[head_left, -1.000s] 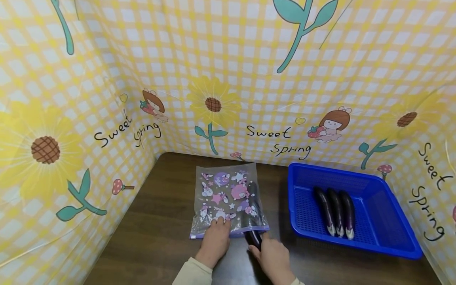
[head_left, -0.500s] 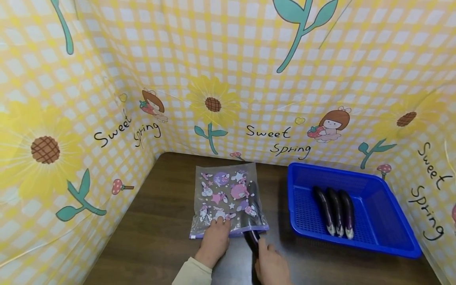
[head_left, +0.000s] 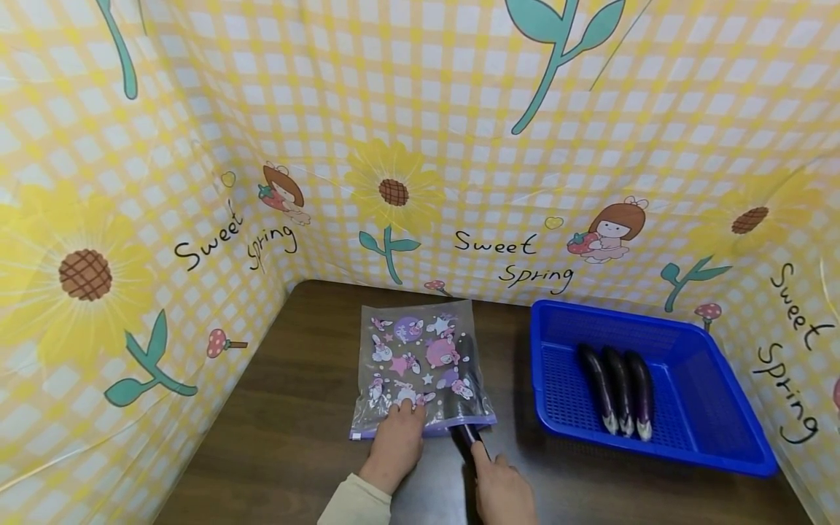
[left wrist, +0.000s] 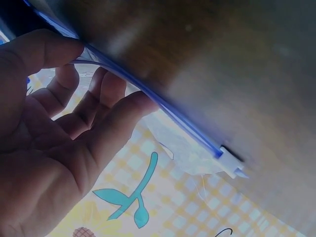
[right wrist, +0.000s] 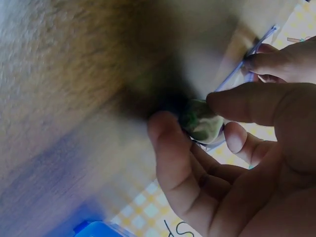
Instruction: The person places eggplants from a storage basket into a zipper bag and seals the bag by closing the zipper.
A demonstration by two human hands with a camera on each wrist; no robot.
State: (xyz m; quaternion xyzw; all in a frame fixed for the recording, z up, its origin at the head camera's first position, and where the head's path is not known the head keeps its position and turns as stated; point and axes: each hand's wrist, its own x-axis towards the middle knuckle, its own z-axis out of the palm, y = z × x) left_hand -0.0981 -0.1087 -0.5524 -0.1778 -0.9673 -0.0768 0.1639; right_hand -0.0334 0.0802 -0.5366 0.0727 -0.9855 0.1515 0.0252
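A clear zip bag printed with pink and purple cartoons lies flat on the brown table, its purple zip edge towards me. My left hand pinches that edge; the left wrist view shows thumb and fingers at the parted zip strips. A glossy dark eggplant passes through the bag's mouth at the right corner. Through the plastic beyond, a long dark shape shows along the bag's right side. My right hand grips the eggplant's near end. In the right wrist view its green-and-white stem end sits between thumb and fingers.
A blue plastic basket stands to the right on the table. Inside, three eggplants lie side by side, stems towards me. The white zip slider sits at the bag's left corner. Yellow checked cloth surrounds the table's back and sides.
My right hand has slid back along the eggplant, nearer to me and to its stem end. The left hand, the bag and the basket stay where they were.
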